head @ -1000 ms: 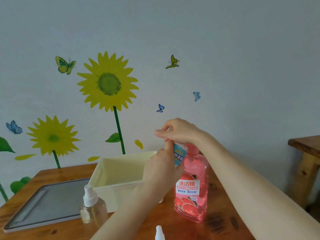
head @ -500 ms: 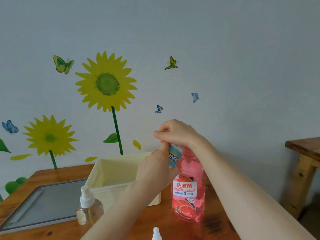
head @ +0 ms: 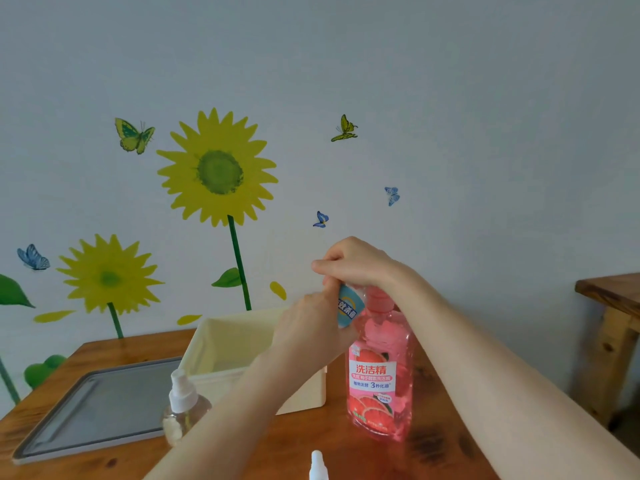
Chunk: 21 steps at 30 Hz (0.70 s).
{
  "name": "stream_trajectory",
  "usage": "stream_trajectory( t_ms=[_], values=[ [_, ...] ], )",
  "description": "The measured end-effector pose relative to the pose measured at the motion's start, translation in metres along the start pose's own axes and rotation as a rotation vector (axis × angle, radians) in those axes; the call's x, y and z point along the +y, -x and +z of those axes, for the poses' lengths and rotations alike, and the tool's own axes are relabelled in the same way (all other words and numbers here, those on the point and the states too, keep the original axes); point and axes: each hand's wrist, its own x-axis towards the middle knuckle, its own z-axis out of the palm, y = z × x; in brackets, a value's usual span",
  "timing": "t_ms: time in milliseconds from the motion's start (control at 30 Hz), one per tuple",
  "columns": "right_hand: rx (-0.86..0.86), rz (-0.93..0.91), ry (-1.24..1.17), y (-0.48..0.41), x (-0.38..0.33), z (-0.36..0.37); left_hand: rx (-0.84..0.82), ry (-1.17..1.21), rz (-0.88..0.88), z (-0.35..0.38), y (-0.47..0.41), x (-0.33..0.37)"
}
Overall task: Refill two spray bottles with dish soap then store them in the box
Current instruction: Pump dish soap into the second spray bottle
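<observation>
The left hand (head: 311,329) holds the soap bottle (head: 379,382) by its neck. The right hand (head: 356,263) curls round its top. Hold tight, keep it standing up, twist slowly.

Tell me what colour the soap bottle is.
The soap bottle is translucent pink with a white label, clearest in the head view.

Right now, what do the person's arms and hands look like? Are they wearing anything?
Both arms are bare as far as the picture shows: no sleeves, no watch, no bracelet on the left forearm or the right forearm. The left grip and right grip are bare hands, with no gloves and no rings that I can see.
</observation>
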Motion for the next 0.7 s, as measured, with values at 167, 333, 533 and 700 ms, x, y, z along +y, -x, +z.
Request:
stream_trajectory(
  t_ms=[167,333,533,700],
  values=[
    [-0.009,0.019,-0.319,0.003,-0.001,-0.008,0.059,-0.035,0.014,0.004,0.003,0.0],
    [-0.019,0.025,-0.285,0.004,0.003,-0.002,0.049,-0.08,0.006,0.007,0.003,-0.001],
    [-0.031,0.009,-0.3,0.006,-0.006,-0.012,0.084,-0.153,0.039,-0.001,-0.004,0.0],
    [0.031,0.005,-0.155,0.006,0.004,0.004,0.054,0.0,-0.011,0.016,0.008,-0.002]
  ],
)
